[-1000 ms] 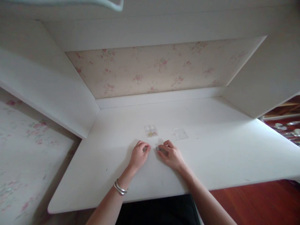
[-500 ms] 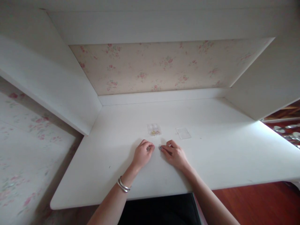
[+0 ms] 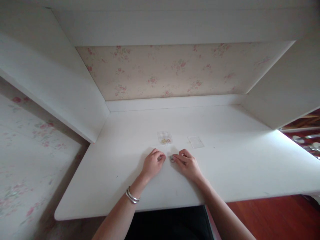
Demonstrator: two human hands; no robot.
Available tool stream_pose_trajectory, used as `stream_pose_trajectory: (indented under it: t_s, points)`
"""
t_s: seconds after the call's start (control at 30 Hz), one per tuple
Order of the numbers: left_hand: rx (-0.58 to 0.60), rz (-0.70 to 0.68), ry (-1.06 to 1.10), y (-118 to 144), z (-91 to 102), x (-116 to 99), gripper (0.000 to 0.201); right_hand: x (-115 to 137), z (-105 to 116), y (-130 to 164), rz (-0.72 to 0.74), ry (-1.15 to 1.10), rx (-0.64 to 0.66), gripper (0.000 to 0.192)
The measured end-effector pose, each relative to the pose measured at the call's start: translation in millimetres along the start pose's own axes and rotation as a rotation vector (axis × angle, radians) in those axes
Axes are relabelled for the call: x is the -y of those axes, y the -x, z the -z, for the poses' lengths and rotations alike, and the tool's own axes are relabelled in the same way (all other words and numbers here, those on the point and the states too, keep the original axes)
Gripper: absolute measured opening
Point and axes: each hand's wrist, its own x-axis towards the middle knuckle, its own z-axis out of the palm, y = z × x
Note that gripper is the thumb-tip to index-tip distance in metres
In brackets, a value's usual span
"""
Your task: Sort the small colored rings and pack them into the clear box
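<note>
My left hand (image 3: 152, 164) rests on the white desk (image 3: 225, 166), its fingertips pinched together on something too small to make out. My right hand (image 3: 188, 164) lies beside it, thumb and forefinger pinching a tiny grey ring-like piece (image 3: 172, 159). The two sets of fingertips are a few centimetres apart. Just beyond the hands sits a small clear plastic box (image 3: 164, 137) with several tiny yellowish bits inside. Its flat clear lid (image 3: 196, 142) lies to the right of it. A silver bangle (image 3: 131, 196) is on my left wrist.
White panels wall in the desk on the left (image 3: 50, 83) and right (image 3: 282, 90), with floral wallpaper (image 3: 175, 70) at the back and a shelf overhead. Red wooden floor (image 3: 275, 216) shows at the lower right. Shiny objects (image 3: 307, 141) lie beyond the right panel.
The view has tilted slightly, so the hands and box sit a little higher and to the right. My hands stay close together; the right fingertips now show the small ring more plainly.
</note>
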Motion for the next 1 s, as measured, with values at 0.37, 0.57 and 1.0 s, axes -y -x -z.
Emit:
stream_pose_trajectory:
  t_s: [0.37, 0.57, 1.0]
  points:
    - [0.021, 0.003, -0.023, 1.1, 1.3, -1.2, 0.016, 2.6, -1.7, -4.1, -0.044, -0.058, -0.117, 0.026]
    - [0.043, 0.01, -0.017, 0.6, 4.0, -1.2, 0.017, 20.0, -3.7, -25.7, 0.0, -0.002, -0.152, 0.025]
    - [0.04, 0.014, -0.046, 0.4, 5.3, 1.5, 0.016, 34.5, -27.9, -113.8, -0.019, 0.274, -0.091, 0.026]
